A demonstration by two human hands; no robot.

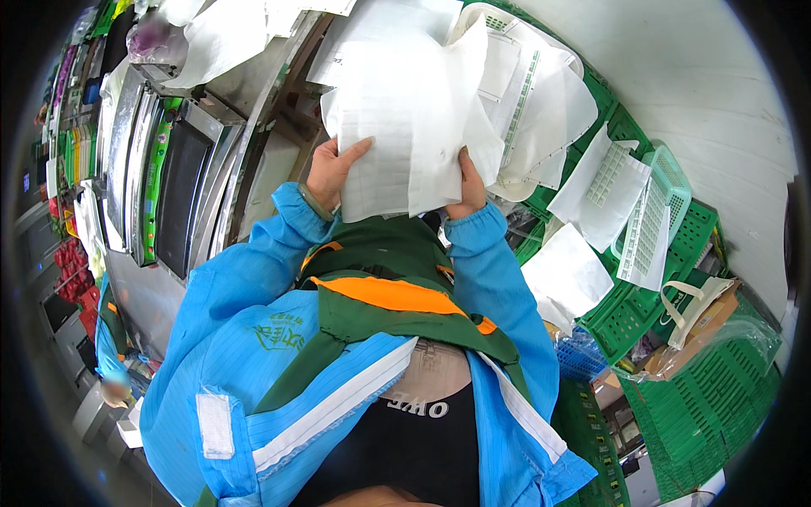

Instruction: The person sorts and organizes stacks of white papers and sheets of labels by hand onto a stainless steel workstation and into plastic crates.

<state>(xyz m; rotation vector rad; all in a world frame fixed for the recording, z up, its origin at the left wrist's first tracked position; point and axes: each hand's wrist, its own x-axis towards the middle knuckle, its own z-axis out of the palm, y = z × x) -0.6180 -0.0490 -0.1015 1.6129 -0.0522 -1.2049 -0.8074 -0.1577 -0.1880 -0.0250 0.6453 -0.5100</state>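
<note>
Several overlapping white paper sheets (405, 120) are held up in front of my body, between both hands. My left hand (329, 171) grips their left edge, thumb on top. At the lower right edge, my right hand (467, 184) holds the sheets with the thumb in front and the other fingers hidden behind. Beyond them, a white plastic basket (516, 192) contains more papers, some carrying a strip of printed labels (523, 101). A green apron with orange trim (393, 295) covers my front.
On the right, green plastic crates (671, 279) bear loose papers (570, 269) and a light-green basket (675, 184). A white wall (716, 82) rises behind. Left are a metal-edged table (256, 136) and a machine with a green strip (158, 177). Another person (114, 355) is at the far left.
</note>
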